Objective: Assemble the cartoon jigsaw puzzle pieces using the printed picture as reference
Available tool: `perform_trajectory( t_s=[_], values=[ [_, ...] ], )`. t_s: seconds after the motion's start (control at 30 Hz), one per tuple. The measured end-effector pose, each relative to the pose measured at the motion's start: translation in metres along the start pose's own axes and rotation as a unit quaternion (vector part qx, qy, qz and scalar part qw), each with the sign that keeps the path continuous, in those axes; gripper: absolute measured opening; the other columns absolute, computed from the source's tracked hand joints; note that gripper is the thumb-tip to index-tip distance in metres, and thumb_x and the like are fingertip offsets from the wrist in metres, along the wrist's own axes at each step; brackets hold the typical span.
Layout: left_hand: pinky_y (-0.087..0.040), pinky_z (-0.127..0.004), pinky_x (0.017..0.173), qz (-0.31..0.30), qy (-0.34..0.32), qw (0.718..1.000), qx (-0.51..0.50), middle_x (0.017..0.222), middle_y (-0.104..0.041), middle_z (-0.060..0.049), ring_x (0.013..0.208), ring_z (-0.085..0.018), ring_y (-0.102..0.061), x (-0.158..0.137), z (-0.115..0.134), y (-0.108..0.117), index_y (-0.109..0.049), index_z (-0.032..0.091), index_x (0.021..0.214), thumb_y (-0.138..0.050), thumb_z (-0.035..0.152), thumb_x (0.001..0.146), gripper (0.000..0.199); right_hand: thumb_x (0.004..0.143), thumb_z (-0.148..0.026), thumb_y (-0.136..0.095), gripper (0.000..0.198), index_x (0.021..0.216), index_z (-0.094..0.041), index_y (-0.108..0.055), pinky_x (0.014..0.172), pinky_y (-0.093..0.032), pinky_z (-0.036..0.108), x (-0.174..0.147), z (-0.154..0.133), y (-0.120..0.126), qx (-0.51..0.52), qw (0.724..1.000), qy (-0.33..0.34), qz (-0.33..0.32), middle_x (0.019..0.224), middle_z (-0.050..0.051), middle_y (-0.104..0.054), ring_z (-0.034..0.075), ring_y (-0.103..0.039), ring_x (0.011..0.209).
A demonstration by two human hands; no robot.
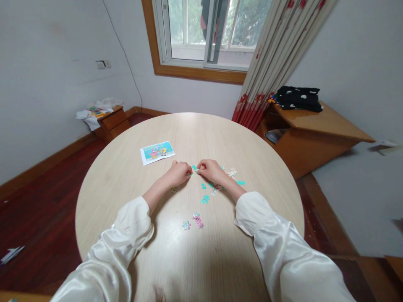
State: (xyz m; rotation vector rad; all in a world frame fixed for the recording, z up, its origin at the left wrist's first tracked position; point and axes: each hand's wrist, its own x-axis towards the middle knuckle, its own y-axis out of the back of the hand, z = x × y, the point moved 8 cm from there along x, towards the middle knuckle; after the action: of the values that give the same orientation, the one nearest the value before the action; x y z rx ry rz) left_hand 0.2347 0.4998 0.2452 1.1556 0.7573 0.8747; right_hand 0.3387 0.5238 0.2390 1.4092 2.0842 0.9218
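Over the middle of the round table (170, 251), my left hand (181, 173) and my right hand (210, 170) face each other with fingers pinched. Small turquoise jigsaw puzzle pieces (194, 168) show between the fingertips, and each hand grips at one; the fingers partly hide them. Loose turquoise pieces (205, 199) lie below my right hand. More pieces (232, 172) are scattered beside and behind that wrist. Nearer to me lie a pink piece cluster (198, 220) and a pale blue piece (187, 225). A yellowish piece (174, 189) sits under my left wrist.
A printed cartoon picture card (157, 152) lies on the table beyond my left hand. Past the table stand a small wooden cabinet (113, 122) at left and a wooden desk (315, 126) with folded black cloth (299, 98) at right. A curtain (267, 63) hangs by the window.
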Motion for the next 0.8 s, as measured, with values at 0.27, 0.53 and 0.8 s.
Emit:
perform_trajectory(
  t_s=[0.27,0.53,0.8],
  values=[
    [-0.034,-0.040,0.087,-0.016,-0.008,1.000,0.007,0.095,-0.068,-0.010,0.094,-0.025,-0.061,0.000,-0.006,-0.001,-0.071,0.018,0.092,-0.045,0.004,0.081,0.031,0.076,-0.014,-0.068,0.004,0.073,-0.016,-0.065,0.061,-0.039,0.024,-0.008,-0.008,-0.001,-0.041,0.999,0.014,-0.020,0.059,-0.001,-0.062,0.013,-0.057,0.059],
    [-0.034,-0.041,0.088,-0.005,0.000,1.000,0.004,0.093,-0.069,-0.011,0.093,-0.026,-0.061,0.001,-0.011,0.003,-0.070,0.016,0.092,-0.052,0.016,0.084,0.020,0.076,-0.007,-0.067,0.019,0.092,-0.015,-0.071,0.074,-0.043,0.025,-0.011,-0.011,-0.004,-0.061,0.993,0.097,-0.034,0.087,0.005,-0.068,0.013,-0.060,0.077],
    [-0.034,-0.039,0.088,0.005,0.004,1.000,0.000,0.092,-0.070,-0.010,0.090,-0.024,-0.062,0.001,-0.010,0.002,-0.070,0.015,0.091,-0.052,0.017,0.084,0.019,0.072,-0.011,-0.073,0.010,0.079,-0.016,-0.068,0.067,-0.040,0.024,-0.014,-0.009,-0.008,-0.060,0.993,0.102,-0.021,0.076,0.002,-0.064,0.013,-0.056,0.070]
  ],
)
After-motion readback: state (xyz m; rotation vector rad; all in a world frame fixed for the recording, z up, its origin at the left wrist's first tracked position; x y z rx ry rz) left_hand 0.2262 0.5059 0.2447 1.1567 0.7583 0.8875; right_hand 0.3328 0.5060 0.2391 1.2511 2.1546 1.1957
